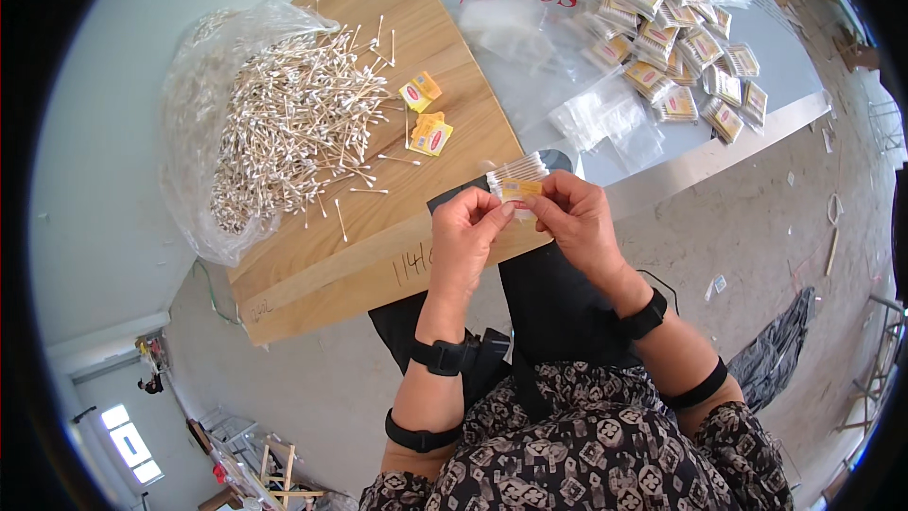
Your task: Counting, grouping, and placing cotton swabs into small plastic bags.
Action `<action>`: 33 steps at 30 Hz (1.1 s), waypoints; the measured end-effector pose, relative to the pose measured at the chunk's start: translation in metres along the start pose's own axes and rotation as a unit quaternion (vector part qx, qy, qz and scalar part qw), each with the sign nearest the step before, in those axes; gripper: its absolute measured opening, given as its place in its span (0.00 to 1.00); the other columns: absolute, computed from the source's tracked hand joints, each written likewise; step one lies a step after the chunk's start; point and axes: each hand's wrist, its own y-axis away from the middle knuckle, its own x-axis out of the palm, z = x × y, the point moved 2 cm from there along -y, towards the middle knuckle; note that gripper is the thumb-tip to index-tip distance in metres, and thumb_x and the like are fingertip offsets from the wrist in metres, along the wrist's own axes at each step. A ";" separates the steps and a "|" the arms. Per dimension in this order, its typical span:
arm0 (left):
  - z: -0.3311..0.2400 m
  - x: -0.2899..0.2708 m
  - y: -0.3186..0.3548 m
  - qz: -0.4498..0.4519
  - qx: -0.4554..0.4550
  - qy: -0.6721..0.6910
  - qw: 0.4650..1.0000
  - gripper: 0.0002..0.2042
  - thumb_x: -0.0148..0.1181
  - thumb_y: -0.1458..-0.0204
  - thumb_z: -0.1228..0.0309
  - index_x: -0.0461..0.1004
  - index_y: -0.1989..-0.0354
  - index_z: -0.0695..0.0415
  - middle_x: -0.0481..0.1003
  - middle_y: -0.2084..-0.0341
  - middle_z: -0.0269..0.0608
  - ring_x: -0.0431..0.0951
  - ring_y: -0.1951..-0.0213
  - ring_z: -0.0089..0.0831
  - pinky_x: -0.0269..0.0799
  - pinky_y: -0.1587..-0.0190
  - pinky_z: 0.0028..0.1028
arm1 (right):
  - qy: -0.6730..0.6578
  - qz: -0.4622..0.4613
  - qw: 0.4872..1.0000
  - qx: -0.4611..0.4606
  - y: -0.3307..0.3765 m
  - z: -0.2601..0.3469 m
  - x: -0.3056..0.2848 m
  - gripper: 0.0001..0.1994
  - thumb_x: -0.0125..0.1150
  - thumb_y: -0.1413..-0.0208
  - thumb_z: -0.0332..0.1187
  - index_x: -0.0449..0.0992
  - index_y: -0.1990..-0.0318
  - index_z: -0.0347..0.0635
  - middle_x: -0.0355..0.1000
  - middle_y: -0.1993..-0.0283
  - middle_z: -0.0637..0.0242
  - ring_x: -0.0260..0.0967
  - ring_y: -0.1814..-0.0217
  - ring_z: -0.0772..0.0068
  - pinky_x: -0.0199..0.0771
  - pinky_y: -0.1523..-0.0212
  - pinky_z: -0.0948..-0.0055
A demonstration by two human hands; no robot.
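Note:
Over the table's front edge, a small bundle of cotton swabs (pixel 517 170) fans out above a yellow and white paper card (pixel 522 189). My left hand (pixel 465 227) pinches the card's left side between thumb and fingers. Its right side is gripped by my right hand (pixel 579 222), with the thumb in front. The fingers behind the card are partly hidden. A large heap of loose cotton swabs (pixel 303 114) spills from a clear plastic bag (pixel 189 123) at the left. Between the heap and my hands lie more yellow cards (pixel 431 134) on the wooden tabletop.
Packed swab packets (pixel 653 47) are piled at the far right of the grey tabletop (pixel 757 99). Empty clear plastic sleeves (pixel 605 123) lie in front of them. A few stray swabs (pixel 340 220) rest near the wooden board's (pixel 473 114) front edge. Black plastic (pixel 776 341) lies on the floor.

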 end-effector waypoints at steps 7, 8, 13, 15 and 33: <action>0.018 -0.013 0.002 -0.103 -0.141 0.118 0.978 0.05 0.61 0.48 0.76 0.73 0.74 0.59 0.72 0.84 0.32 0.66 0.85 0.14 0.54 0.86 0.15 | 0.194 -0.189 0.959 -0.079 0.003 -0.014 -0.029 0.11 0.66 0.47 0.35 0.75 0.63 0.38 0.69 0.71 0.69 0.59 0.74 0.77 0.66 0.71 0.74; 0.017 -0.017 0.000 -0.104 -0.141 0.117 0.977 0.05 0.61 0.48 0.76 0.73 0.74 0.59 0.72 0.84 0.32 0.66 0.85 0.14 0.54 0.86 0.15 | 0.194 -0.188 0.960 -0.078 -0.001 -0.016 -0.030 0.11 0.66 0.47 0.35 0.75 0.63 0.38 0.69 0.71 0.69 0.59 0.74 0.77 0.66 0.71 0.74; 0.016 -0.022 -0.017 -0.115 -0.175 0.019 0.978 0.04 0.61 0.53 0.78 0.73 0.78 0.60 0.70 0.86 0.31 0.63 0.87 0.13 0.50 0.88 0.15 | 0.145 -0.226 0.963 -0.022 -0.022 -0.028 -0.038 0.13 0.65 0.46 0.38 0.75 0.66 0.36 0.69 0.72 0.72 0.59 0.73 0.78 0.64 0.67 0.75; 0.015 -0.021 -0.022 -0.110 -0.172 -0.009 0.979 0.04 0.61 0.55 0.78 0.73 0.78 0.60 0.69 0.87 0.31 0.63 0.87 0.12 0.50 0.87 0.15 | 0.060 -0.176 0.981 0.061 -0.029 -0.032 -0.036 0.12 0.66 0.46 0.38 0.76 0.68 0.36 0.68 0.74 0.73 0.59 0.73 0.79 0.63 0.67 0.76; 0.024 -0.020 -0.050 -0.023 -0.079 -0.182 0.980 0.03 0.59 0.55 0.79 0.75 0.78 0.63 0.72 0.85 0.32 0.67 0.83 0.16 0.62 0.81 0.18 | -0.119 -0.113 0.982 0.089 -0.046 -0.052 -0.009 0.07 0.69 0.50 0.29 0.78 0.69 0.34 0.72 0.75 0.73 0.64 0.75 0.84 0.66 0.74 0.76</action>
